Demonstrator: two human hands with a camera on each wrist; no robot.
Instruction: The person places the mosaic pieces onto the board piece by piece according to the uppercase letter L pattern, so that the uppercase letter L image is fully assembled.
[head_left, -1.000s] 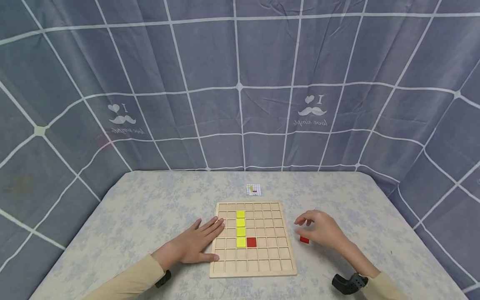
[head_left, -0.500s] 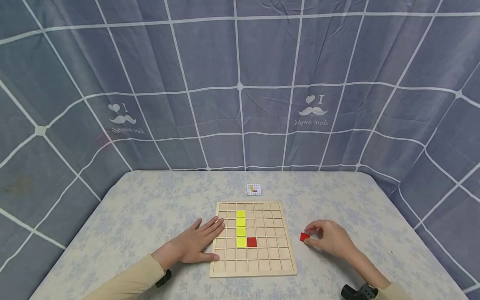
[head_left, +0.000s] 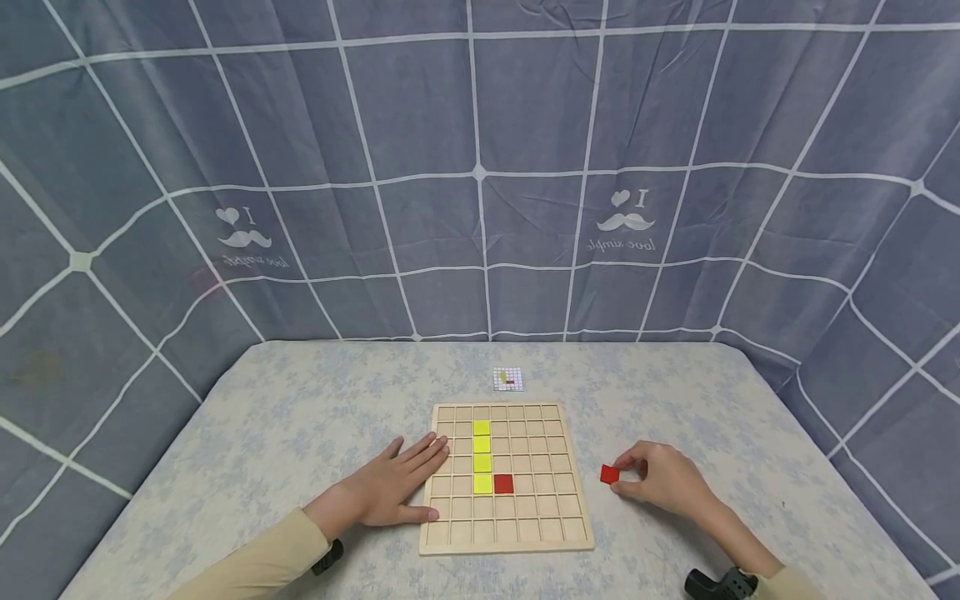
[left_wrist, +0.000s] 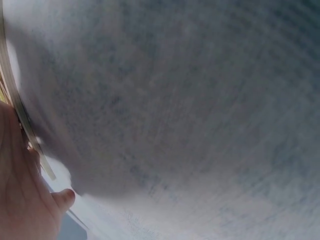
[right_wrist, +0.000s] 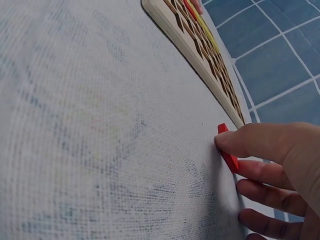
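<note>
My left hand [head_left: 397, 483] lies flat with its fingers spread over the left edge of a wooden grid board [head_left: 525, 533]. In the board's cells sit a column of several yellow tiles [head_left: 482, 454] and one red tile [head_left: 503, 484] beside the lowest of them. To the right of the board, my right hand [head_left: 663, 479] pinches a second red tile [head_left: 610, 474] between thumb and forefinger. In the right wrist view that red tile [right_wrist: 230, 159] stands tilted close over the tablecloth. The left wrist view shows the left hand [left_wrist: 25, 190] at the board's edge.
A small printed card [head_left: 507, 380] with a colored grid pattern lies behind the board. The table [head_left: 337, 400] has a pale blue floral cloth. A blue curtain [head_left: 420, 225] with white lines surrounds the table at the back and sides.
My right hand has drawn slightly right and down and now pinches the red tile, which is tipped up from the cloth. The left hand and the board have stayed still.
</note>
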